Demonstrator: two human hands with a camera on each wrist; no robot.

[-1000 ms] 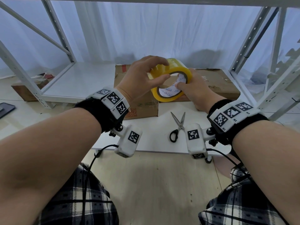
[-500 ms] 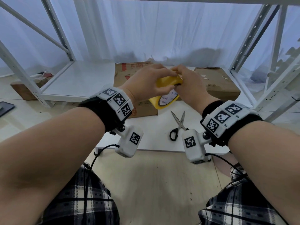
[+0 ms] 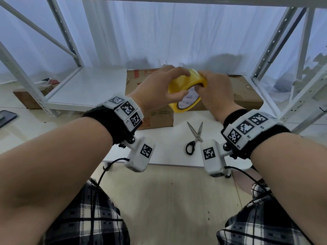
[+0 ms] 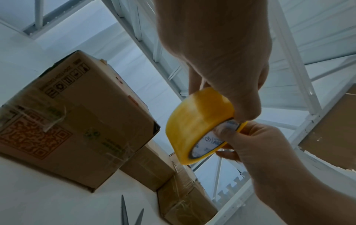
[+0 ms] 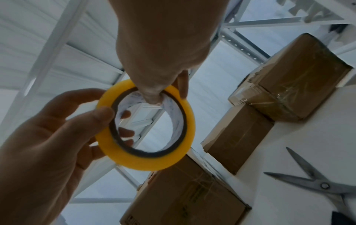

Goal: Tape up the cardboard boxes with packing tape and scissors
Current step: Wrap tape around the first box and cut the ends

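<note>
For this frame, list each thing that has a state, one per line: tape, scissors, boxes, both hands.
tape roll: lifted above the boxes, held by both hands, no strip visibly pulled out
left hand: grips the roll's outer band
right hand: pinches the roll's rim, thumb inside the core
scissors: blades open, lying untouched on the white board
cardboard boxes: closed, clear tape already on some seams
</note>
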